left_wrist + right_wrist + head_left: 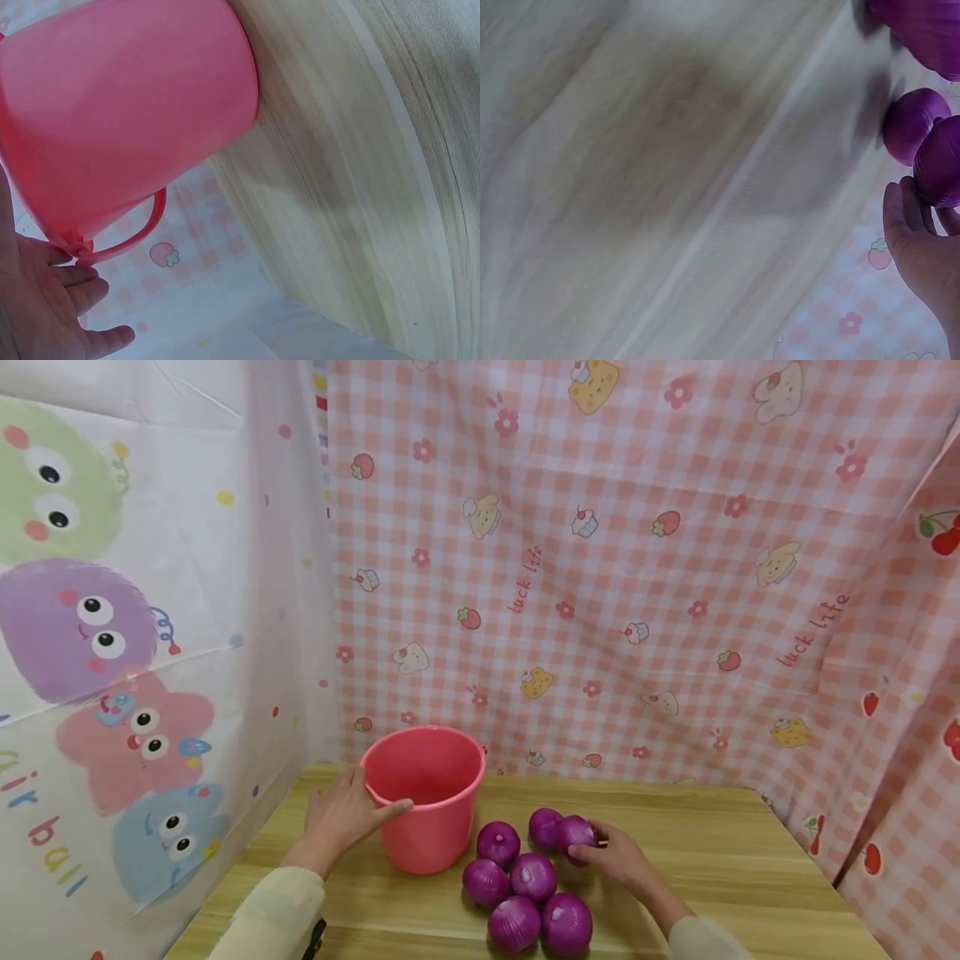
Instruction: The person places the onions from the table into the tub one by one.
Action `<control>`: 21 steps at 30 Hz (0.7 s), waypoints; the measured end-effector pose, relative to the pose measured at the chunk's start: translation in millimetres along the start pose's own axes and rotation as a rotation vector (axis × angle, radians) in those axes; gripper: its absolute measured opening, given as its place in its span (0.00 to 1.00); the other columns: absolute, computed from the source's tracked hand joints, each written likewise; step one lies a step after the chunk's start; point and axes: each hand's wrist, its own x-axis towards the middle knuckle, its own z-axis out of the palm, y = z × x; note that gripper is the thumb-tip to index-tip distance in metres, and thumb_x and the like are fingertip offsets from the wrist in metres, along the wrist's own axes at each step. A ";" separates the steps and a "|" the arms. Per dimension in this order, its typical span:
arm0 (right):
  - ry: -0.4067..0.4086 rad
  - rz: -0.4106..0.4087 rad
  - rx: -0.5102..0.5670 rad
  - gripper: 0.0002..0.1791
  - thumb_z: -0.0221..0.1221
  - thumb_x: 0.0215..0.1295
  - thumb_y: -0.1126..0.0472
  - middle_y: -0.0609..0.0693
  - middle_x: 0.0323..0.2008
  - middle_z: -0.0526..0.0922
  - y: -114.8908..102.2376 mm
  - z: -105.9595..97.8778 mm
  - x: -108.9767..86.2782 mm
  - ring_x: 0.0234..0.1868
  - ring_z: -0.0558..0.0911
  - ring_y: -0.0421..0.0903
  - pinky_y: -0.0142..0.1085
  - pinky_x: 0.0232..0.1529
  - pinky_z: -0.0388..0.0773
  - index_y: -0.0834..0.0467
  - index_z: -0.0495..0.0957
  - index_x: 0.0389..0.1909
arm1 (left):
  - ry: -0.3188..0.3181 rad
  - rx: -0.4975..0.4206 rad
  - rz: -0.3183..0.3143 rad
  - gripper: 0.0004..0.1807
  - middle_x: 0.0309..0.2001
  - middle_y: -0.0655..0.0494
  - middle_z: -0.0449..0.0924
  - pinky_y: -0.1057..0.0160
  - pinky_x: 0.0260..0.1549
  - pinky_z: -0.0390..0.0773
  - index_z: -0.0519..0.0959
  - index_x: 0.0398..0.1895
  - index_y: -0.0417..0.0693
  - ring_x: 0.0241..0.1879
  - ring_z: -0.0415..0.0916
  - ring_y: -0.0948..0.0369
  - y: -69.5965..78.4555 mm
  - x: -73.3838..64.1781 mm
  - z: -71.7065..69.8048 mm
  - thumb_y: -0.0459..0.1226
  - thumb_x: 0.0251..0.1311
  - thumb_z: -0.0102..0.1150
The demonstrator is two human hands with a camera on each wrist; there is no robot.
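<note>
A pink bucket (431,835) stands at the left of the wooden table, its handle (146,236) hanging on the far side. My left hand (341,818) holds the bucket by its rim, thumb at the front edge; in the left wrist view some fingers (88,292) touch near the handle's joint. With thumb and fingers my right hand (618,857) grips a purple onion (574,838); in the right wrist view this onion (941,165) overlaps another. That other onion (545,827) sits just behind it. Most of the bucket's inside is hidden.
Several more purple onions (533,877) lie close together between the bucket and my right hand. The wooden table (712,860) meets a pink checkered cloth (645,568) behind and a white cartoon-printed cloth (255,610) on the left.
</note>
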 end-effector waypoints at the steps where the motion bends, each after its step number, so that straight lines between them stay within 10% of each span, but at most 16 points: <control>1: 0.002 -0.002 0.000 0.42 0.70 0.58 0.52 0.67 0.54 0.79 -1.9 0.0 0.8 0.54 0.79 0.61 0.53 0.55 0.76 0.74 0.67 0.65 | 0.002 0.003 -0.001 0.68 0.65 0.36 0.67 0.23 0.57 0.58 0.57 0.74 0.38 0.62 0.66 0.38 0.1 -0.1 0.0 0.82 0.44 0.45; 21: 0.001 -0.047 0.009 0.41 0.68 0.60 0.46 0.63 0.57 0.78 -52.1 8.0 14.6 0.58 0.77 0.60 0.52 0.54 0.78 0.67 0.69 0.67 | -0.006 0.005 -0.010 0.68 0.68 0.35 0.64 0.22 0.57 0.55 0.55 0.75 0.38 0.66 0.61 0.37 0.8 -0.6 0.0 0.82 0.44 0.44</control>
